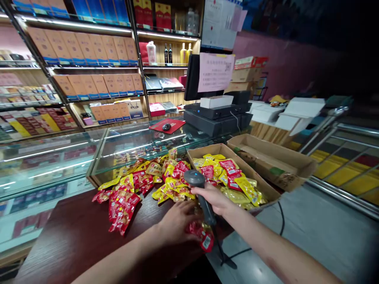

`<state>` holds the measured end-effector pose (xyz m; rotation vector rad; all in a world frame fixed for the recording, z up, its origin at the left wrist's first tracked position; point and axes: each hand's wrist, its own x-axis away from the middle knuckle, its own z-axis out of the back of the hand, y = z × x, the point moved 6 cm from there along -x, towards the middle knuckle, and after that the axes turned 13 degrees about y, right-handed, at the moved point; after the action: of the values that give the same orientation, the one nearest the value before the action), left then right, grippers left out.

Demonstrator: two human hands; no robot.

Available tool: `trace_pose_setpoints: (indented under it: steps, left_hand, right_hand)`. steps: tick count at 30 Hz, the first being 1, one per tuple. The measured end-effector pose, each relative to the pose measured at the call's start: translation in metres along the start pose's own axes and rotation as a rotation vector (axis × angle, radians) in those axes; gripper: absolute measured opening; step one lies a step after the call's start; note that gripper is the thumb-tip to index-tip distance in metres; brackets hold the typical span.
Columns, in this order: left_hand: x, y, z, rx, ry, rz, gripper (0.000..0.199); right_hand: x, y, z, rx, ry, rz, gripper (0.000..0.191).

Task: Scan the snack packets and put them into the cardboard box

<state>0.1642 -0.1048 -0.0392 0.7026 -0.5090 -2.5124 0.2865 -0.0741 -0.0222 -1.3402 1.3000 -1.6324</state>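
Note:
A dark handheld barcode scanner (195,179) is gripped by its handle in my right hand (215,199), its head over the snack packets. Just left of it, my left hand (179,221) has its fingers curled at a red snack packet (204,236) near the counter edge. That packet's white barcode label faces up. Left of the hands, loose red and yellow snack packets (122,205) lie heaped on the dark wooden counter (74,232). An open cardboard box (260,177) beside my right hand holds more yellow and red packets.
A second open cardboard box (272,157) stands behind the first. Beyond the heap are a glass display case (127,138), a mouse (166,126) and a monitor (193,79). The scanner's cable (242,251) hangs off the counter. Metal railings (352,154) stand on the right.

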Motion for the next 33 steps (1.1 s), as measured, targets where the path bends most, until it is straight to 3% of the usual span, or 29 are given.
trace_pose_setpoints:
  steps: [3, 7, 13, 20, 23, 29, 33]
  left_hand:
    - [0.013, 0.0, -0.007, -0.069, 0.004, -0.041, 0.055]
    - [0.034, -0.014, 0.001, -0.14, 0.021, 0.022, 0.051]
    - [0.079, -0.038, 0.032, -0.264, 0.104, 0.165, 0.05]
    - [0.121, -0.078, 0.069, -0.556, 0.285, 0.461, 0.04]
    - [0.116, -0.078, 0.074, -0.589, 0.378, 0.522, 0.04]
    - [0.071, -0.062, 0.064, -0.388, 0.41, 0.57, 0.041]
    - [0.054, -0.078, 0.058, -0.379, 0.404, 0.635, 0.032]
  right_hand:
    - [-0.005, 0.015, -0.006, 0.06, -0.002, -0.011, 0.016]
    - [-0.005, 0.02, -0.021, 0.097, -0.07, 0.008, 0.018]
    - [0.006, 0.015, -0.038, 0.133, -0.191, 0.08, 0.028]
    - [0.009, 0.044, -0.029, 0.306, -0.103, 0.262, 0.024]
    - [0.011, 0.046, -0.032, 0.296, -0.107, 0.282, 0.031]
    - [0.013, 0.057, -0.047, 0.194, -0.209, 0.08, 0.026]
    - [0.015, 0.058, -0.051, 0.123, -0.281, 0.035, 0.037]
